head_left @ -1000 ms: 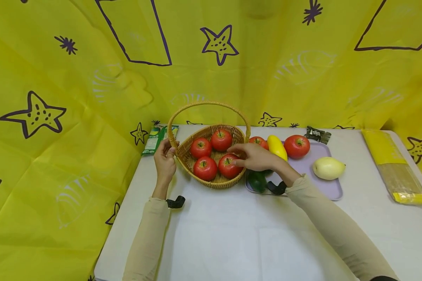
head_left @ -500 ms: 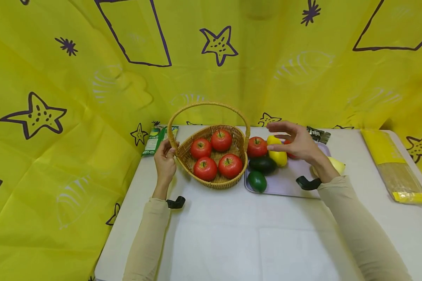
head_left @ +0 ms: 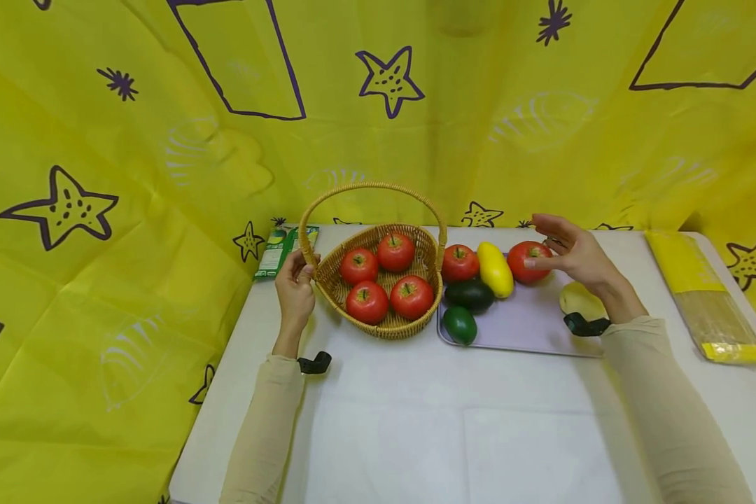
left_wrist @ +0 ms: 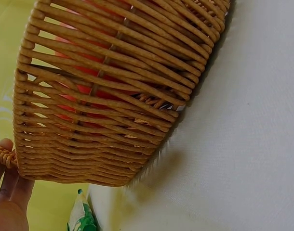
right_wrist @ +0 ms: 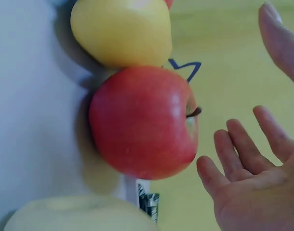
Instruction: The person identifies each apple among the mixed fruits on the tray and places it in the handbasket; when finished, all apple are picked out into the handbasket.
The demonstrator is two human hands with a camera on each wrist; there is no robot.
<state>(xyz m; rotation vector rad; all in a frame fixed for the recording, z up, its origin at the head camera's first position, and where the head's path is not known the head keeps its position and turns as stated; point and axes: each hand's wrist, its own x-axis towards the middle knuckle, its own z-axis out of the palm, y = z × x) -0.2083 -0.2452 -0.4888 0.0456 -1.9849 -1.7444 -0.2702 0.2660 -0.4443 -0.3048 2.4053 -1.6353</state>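
Note:
A wicker basket [head_left: 387, 332] with a tall arched handle [head_left: 373, 185] holds several red apples [head_left: 367, 302]. My left hand [head_left: 295, 297] grips the foot of the handle at the basket's left side; its fingers [left_wrist: 21, 192] also show there in the left wrist view. To the right, fruit lies on a lilac tray [head_left: 529, 332]. My right hand [head_left: 582, 262] is above the tray's back right part, fingers spread beside a red apple [right_wrist: 142, 122], holding nothing. A pale yellow fruit [head_left: 576, 302] lies partly hidden under that wrist.
On the tray's left are another red apple [head_left: 460, 262], a yellow mango [head_left: 495, 269], a dark avocado [head_left: 470, 295] and a green oval fruit [head_left: 459, 325]. A green packet [head_left: 269, 255] lies behind the basket, a yellow-ended noodle pack [head_left: 708, 301] at far right.
My right hand has let go of an apple in the basket and moved right across the tray to the red apple at its back. The left hand has stayed at the handle.

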